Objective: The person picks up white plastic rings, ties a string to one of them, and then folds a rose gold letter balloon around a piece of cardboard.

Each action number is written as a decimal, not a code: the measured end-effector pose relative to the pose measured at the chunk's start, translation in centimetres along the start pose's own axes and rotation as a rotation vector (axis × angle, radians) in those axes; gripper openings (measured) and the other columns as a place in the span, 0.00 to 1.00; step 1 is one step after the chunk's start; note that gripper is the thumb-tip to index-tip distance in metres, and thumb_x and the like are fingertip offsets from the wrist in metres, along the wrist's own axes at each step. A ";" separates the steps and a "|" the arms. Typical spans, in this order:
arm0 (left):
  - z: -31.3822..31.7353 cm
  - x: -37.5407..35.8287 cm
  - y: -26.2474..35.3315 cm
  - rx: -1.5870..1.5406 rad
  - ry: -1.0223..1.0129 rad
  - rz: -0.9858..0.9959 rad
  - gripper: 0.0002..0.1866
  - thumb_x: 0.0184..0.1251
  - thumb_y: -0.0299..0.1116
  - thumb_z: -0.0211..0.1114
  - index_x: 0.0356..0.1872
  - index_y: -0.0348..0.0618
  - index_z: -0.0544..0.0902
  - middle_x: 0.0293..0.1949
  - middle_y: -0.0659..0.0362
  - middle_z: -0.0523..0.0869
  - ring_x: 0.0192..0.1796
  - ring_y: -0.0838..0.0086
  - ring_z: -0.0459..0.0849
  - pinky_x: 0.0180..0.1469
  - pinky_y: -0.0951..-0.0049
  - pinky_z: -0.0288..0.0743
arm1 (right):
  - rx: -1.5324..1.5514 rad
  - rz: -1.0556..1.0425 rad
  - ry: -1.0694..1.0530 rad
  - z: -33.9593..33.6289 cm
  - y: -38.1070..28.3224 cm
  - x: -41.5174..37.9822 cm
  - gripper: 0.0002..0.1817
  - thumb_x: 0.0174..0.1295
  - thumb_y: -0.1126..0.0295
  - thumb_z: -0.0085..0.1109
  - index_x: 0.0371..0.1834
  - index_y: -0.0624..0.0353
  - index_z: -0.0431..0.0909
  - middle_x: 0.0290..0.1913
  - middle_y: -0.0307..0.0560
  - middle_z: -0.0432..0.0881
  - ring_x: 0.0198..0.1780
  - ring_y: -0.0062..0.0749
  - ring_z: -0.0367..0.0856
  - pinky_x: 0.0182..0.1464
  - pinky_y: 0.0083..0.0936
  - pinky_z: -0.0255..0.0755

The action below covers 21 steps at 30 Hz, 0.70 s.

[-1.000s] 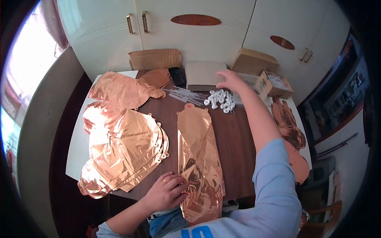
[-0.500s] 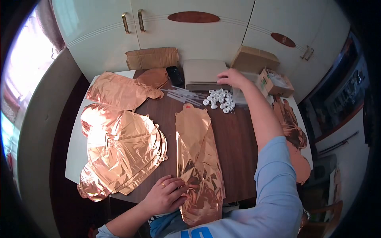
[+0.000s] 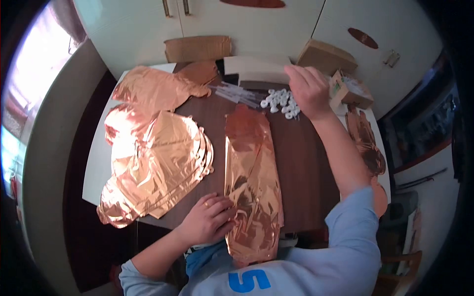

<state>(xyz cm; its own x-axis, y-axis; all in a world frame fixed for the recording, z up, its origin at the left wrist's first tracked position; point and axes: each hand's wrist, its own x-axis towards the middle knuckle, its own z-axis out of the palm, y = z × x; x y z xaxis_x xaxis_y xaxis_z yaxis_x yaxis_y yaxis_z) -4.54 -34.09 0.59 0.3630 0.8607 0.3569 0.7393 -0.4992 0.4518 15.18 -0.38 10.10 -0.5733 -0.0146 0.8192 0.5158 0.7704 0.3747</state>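
A flat copper-coloured foil balloon (image 3: 252, 163) lies lengthwise before me, its lower end near my body. My left hand (image 3: 210, 217) is at its left edge, fingers curled together on the foil; the thumb is partly hidden. Reaching to the back of the table, my right hand (image 3: 311, 91) grips the right corner of a grey cardboard sheet (image 3: 256, 65). That sheet is tilted up off a stack of cardboard (image 3: 264, 83). White ribbon rolls (image 3: 281, 102) lie just below this hand, beside several translucent straws (image 3: 237, 93).
More copper foil balloons (image 3: 158, 163) are piled on the left, with others (image 3: 153, 89) behind them. Further foil pieces (image 3: 365, 143) lie along the right edge. A small open carton (image 3: 353, 91) and cardboard flaps (image 3: 197, 48) stand at the back against the cabinets (image 3: 266, 24).
My right hand has taken hold of the top cardboard sheet and lifted its edge from the stack. The left hand stays at the balloon's edge. The view has tilted down.
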 end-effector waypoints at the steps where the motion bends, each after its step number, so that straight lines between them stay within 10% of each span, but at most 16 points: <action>1: 0.1 -0.1 -0.1 0.011 0.007 0.007 0.20 0.55 0.38 0.75 0.49 0.46 0.85 0.52 0.57 0.83 0.57 0.62 0.82 0.64 0.54 0.73 | 0.037 -0.077 0.039 -2.1 -1.7 -0.3 0.16 0.54 0.71 0.61 0.48 0.56 0.84 0.43 0.44 0.85 0.39 0.37 0.81 0.41 0.34 0.75; 10: 0.7 -1.2 1.1 0.013 0.005 0.034 0.20 0.55 0.38 0.75 0.50 0.45 0.85 0.52 0.57 0.83 0.57 0.62 0.82 0.64 0.54 0.74 | 0.344 -0.332 -0.429 -13.6 -13.7 -9.5 0.14 0.56 0.70 0.63 0.45 0.58 0.86 0.41 0.42 0.84 0.38 0.27 0.76 0.38 0.25 0.71; 21: 0.4 -3.2 2.0 0.005 0.120 0.038 0.26 0.46 0.21 0.61 0.53 0.43 0.84 0.54 0.52 0.82 0.58 0.53 0.81 0.65 0.48 0.71 | 0.691 0.033 -0.769 -18.4 -14.9 -10.7 0.24 0.51 0.73 0.62 0.55 0.62 0.79 0.54 0.47 0.81 0.57 0.42 0.77 0.61 0.40 0.70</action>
<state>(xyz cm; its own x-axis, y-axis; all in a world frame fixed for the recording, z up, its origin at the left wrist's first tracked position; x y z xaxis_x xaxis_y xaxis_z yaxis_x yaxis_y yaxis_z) -3.99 -37.85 0.05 0.3208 0.8229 0.4689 0.7290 -0.5306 0.4325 25.30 -23.40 3.78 -0.9426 0.2375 0.2348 0.1998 0.9644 -0.1733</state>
